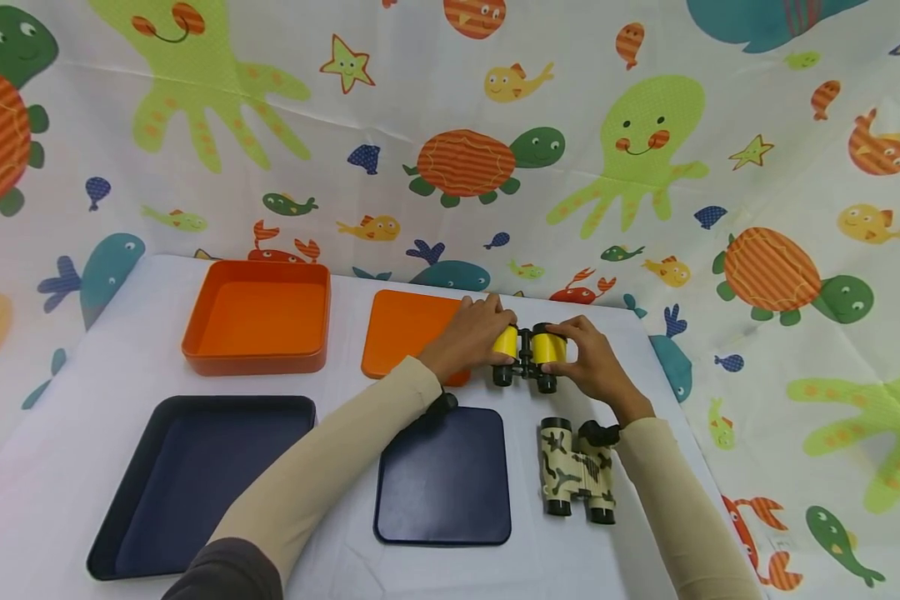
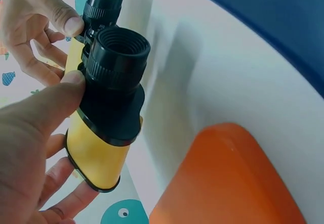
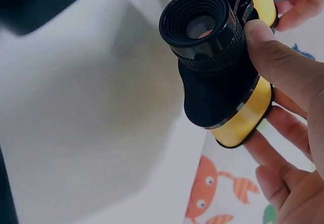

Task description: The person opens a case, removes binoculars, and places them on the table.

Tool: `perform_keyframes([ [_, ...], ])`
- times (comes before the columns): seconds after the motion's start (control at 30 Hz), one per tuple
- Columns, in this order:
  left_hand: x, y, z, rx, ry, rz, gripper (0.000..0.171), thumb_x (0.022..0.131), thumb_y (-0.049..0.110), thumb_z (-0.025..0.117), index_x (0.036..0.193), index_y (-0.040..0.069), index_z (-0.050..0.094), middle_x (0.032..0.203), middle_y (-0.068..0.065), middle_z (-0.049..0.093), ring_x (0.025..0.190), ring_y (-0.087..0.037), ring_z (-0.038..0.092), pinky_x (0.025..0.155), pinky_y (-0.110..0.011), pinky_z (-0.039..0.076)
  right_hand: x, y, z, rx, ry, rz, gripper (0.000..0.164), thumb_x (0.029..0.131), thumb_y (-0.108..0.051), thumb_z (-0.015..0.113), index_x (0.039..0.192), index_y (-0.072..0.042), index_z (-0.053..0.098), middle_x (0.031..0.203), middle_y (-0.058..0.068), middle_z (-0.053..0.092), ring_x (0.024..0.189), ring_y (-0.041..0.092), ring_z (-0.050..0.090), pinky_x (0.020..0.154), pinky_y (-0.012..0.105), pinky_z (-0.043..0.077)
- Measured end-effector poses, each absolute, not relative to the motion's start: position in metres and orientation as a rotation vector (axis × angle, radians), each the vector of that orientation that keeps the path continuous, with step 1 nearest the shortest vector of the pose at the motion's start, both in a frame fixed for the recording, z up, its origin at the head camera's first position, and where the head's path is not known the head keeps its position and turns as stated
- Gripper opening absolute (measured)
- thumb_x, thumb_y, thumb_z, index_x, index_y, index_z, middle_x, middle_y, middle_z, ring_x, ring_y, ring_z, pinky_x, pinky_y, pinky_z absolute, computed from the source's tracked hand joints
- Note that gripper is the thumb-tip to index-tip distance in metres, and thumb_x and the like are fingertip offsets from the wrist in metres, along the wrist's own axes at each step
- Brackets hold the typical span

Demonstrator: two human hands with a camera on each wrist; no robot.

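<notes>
A pair of yellow and black binoculars (image 1: pixel 548 347) is held between both hands near the far right of the table. My left hand (image 1: pixel 474 335) grips its left barrel, the thumb near the eyepiece and the fingers along the far side. On the other barrel, my right hand (image 1: pixel 594 360) has its thumb and fingers in the same kind of grip. Both wrist views show the black eyepieces (image 2: pixel 121 57) facing the cameras. Below the right wrist lies a second pair of binoculars (image 1: pixel 566 467) in camouflage colours; the right forearm passes close beside it.
An orange tray (image 1: pixel 255 365) stands at the back left, with a dark blue tray (image 1: pixel 195 467) in front of it. An orange lid (image 1: pixel 405 325) lies partly under my left hand. A dark blue lid (image 1: pixel 444 483) lies nearer. A sea-animal printed curtain (image 1: pixel 420 83) hangs behind the white table.
</notes>
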State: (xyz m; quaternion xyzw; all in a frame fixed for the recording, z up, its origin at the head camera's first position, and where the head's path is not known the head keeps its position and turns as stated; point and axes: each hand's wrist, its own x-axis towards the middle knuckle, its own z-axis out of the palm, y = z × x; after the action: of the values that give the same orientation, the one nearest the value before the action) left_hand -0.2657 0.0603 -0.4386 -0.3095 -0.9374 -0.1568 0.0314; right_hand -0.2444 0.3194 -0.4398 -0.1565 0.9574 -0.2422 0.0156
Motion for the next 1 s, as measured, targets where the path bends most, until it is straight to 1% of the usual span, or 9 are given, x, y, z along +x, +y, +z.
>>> perform_keyframes([
  [0.37,-0.272,0.078,-0.445,-0.930,-2.899,-0.485,0.068,0.088,0.056,0.083,0.142,0.018,0.065,0.133,-0.009,0.059,0.120,-0.023,0.059,0.094,-0.039,0.039,-0.253,0.332,-0.444,-0.463,2.968,-0.730,0.068,0.087,-0.020,0.090,0.147,-0.009,0.062,0.135,0.016,0.054,0.126,0.038,0.056,0.114,0.062,0.048],
  [0.53,-0.272,0.078,-0.449,-0.914,-2.913,-0.449,0.068,0.088,0.057,0.083,0.141,0.018,0.065,0.134,-0.009,0.061,0.119,-0.023,0.060,0.092,-0.038,0.038,-0.255,0.333,-0.448,-0.504,2.950,-0.730,0.068,0.087,-0.020,0.090,0.147,-0.007,0.062,0.134,0.017,0.054,0.126,0.039,0.056,0.115,0.062,0.047],
  [0.67,-0.271,0.077,-0.452,-0.905,-2.921,-0.440,0.069,0.089,0.058,0.082,0.142,0.018,0.065,0.134,-0.009,0.060,0.117,-0.024,0.062,0.093,-0.039,0.039,-0.255,0.330,-0.448,-0.514,2.940,-0.727,0.068,0.087,-0.018,0.090,0.148,-0.006,0.061,0.135,0.019,0.055,0.127,0.040,0.056,0.115,0.062,0.047],
  [1.0,-0.268,0.074,-0.453,-0.898,-2.953,-0.449,0.070,0.092,0.058,0.078,0.147,0.020,0.061,0.137,-0.010,0.058,0.116,-0.025,0.063,0.095,-0.040,0.040,-0.254,0.328,-0.443,-0.444,2.928,-0.689,0.068,0.088,-0.022,0.090,0.149,-0.010,0.061,0.138,0.016,0.056,0.129,0.038,0.057,0.116,0.060,0.047],
])
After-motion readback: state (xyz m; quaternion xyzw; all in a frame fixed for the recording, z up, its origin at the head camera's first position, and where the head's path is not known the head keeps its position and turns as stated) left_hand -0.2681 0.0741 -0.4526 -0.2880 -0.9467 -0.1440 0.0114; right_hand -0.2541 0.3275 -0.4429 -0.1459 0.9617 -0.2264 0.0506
